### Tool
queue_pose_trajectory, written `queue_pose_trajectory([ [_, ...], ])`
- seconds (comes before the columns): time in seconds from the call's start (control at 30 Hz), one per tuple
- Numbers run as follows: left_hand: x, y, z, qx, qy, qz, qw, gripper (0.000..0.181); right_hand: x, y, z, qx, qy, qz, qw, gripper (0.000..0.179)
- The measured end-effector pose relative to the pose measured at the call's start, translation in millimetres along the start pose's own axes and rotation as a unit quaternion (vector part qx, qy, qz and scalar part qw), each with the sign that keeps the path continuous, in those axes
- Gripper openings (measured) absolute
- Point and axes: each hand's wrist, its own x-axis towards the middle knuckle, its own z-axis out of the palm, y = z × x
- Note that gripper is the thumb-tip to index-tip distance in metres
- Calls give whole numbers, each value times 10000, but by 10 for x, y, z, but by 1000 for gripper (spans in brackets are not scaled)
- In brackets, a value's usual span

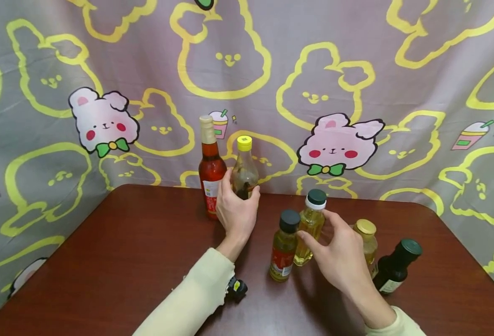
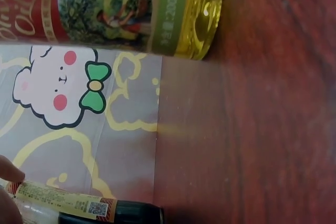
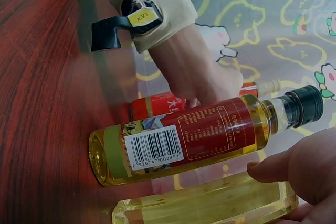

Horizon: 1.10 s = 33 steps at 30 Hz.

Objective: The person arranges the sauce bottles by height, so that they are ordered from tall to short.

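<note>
My left hand point(image 1: 238, 210) grips a clear bottle with a yellow cap point(image 1: 245, 165) and dark liquid low inside, near the table's back edge. Its lower end is behind the hand in the head view; the left wrist view shows the labelled side of this bottle point(image 2: 68, 203). Close on its left stands a tall bottle of red liquid point(image 1: 212, 170). With thumb and fingers, my right hand point(image 1: 341, 254) holds a green-capped bottle of yellow oil point(image 1: 309, 228) by its sides. Just in front of that stands a dark-capped olive oil bottle point(image 1: 283, 254) with a red label.
Right of my right hand stand a jar-like bottle with a gold lid point(image 1: 366, 233), partly hidden, and a dark green bottle point(image 1: 395, 268). A patterned curtain point(image 1: 247, 56) hangs behind the brown table point(image 1: 116, 261). A black wrist camera point(image 1: 237, 288) sits at my left sleeve.
</note>
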Motion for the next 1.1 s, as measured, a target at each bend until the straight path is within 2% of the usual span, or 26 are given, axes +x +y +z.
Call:
queue_pose_trajectory([
  [0.2,-24,-16,25,-59,86,122,9999,71,-6,14,-12,-46,50,-12,10000,69],
  [0.37,-16,-31,8,-51,258,89,9996,71,5,10,1,-67,-18,-64,10000,69],
  [0.6,25,-14,-8,-145,122,-24,9998,68,24,3,1,-125,68,-166,9998,68],
  [0.77,38,-7,-16,-317,212,-2,9993,65,32,-6,3,-67,16,-161,9998,69],
  [0.93,55,29,-31,-516,341,228,9978,61,33,-6,-1,-47,2,-153,9999,68],
  [1.1,108,153,-105,-1033,512,675,9910,50,35,-5,-13,-37,7,-159,9999,67],
])
